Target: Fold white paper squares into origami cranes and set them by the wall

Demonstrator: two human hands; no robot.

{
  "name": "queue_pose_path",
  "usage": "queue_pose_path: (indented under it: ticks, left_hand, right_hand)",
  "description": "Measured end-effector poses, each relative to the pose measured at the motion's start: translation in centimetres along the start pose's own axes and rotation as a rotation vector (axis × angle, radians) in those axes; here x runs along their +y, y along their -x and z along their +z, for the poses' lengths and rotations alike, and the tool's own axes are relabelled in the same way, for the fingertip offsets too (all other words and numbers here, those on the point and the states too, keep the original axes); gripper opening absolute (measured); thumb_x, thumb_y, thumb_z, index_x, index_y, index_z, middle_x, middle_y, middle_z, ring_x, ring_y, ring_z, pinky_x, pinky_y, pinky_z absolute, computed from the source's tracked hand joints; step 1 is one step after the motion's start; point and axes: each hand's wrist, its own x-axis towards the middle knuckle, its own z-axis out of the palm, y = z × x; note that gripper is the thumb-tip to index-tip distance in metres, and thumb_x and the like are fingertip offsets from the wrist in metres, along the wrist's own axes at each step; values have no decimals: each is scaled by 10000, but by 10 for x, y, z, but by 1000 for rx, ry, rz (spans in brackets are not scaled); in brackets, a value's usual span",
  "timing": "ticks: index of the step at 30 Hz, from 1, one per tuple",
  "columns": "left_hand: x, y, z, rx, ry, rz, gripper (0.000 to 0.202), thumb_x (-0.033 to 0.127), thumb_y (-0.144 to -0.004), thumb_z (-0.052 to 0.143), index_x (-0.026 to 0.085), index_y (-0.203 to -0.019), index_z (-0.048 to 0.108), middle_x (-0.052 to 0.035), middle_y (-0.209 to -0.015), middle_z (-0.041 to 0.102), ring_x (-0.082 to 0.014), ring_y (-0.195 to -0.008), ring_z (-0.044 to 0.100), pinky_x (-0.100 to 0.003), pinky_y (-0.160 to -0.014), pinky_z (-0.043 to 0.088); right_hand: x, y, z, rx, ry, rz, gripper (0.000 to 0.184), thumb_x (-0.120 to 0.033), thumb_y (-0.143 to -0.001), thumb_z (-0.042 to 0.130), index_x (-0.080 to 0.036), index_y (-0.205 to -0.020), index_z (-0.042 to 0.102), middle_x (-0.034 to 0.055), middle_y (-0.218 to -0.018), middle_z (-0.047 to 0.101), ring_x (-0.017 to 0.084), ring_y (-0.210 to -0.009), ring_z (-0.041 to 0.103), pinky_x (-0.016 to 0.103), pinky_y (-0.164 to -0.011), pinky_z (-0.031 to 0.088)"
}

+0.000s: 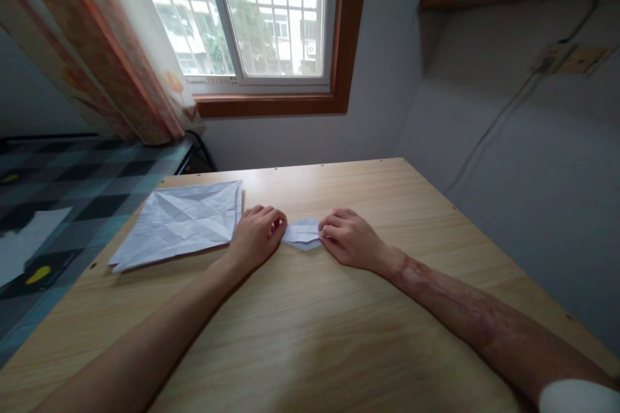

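A small piece of folded white paper [303, 232] lies on the wooden table between my two hands. My left hand [259, 232] pinches its left end, thumb and fingers closed. At the opposite end, my right hand [349, 237] grips the paper's right edge with bent fingers. The paper has a flat band across its middle and pointed parts above and below; the ends are hidden under my fingers. Left of my left hand, close to it, rests a stack of creased white paper sheets [188, 222] with crossing fold lines.
The wooden table [310, 322] runs back toward a wall under a barred window [276, 19]. On the left stand a checked bed [87, 174] with white paper [33, 242] on it and a patterned curtain [111, 45]. A cable [494, 122] hangs from the right wall's socket.
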Motion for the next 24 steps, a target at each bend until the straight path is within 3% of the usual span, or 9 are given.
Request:
queue_pose_path:
  ticks: [8,15,18,24]
  left_hand:
    - [0,-2,-6,-39,258,-52,163,291,-988,603,208,-943,735,-39,-858,707,-219,-799,639,-356,-787,469]
    - [-4,0,-1,-57,486,-169,109,239,-823,657,189,-890,727,8,-729,641,-164,-674,555,-269,-609,410]
    - [-5,0,2,-37,491,-184,87,228,-805,677,189,-873,714,11,-728,639,-153,-664,548,-259,-597,408]
    - [-7,0,1,8,562,-236,130,314,-899,711,188,-891,740,-37,-852,738,-173,-746,647,-289,-680,498]
  right_hand:
    - [8,5,4,18,28,61,104,-160,-983,669,-235,-912,673,88,-1058,770,278,-1020,638,455,-974,509]
    - [12,8,6,65,-24,143,132,-119,-906,712,-230,-962,667,77,-1057,761,277,-1037,653,433,-970,505]
    - [11,8,6,63,-36,145,147,-120,-910,722,-232,-993,674,77,-1098,766,277,-1067,659,429,-991,505]
    - [11,8,6,61,-28,148,130,-110,-936,701,-232,-953,659,77,-1071,765,272,-1055,663,420,-972,505]
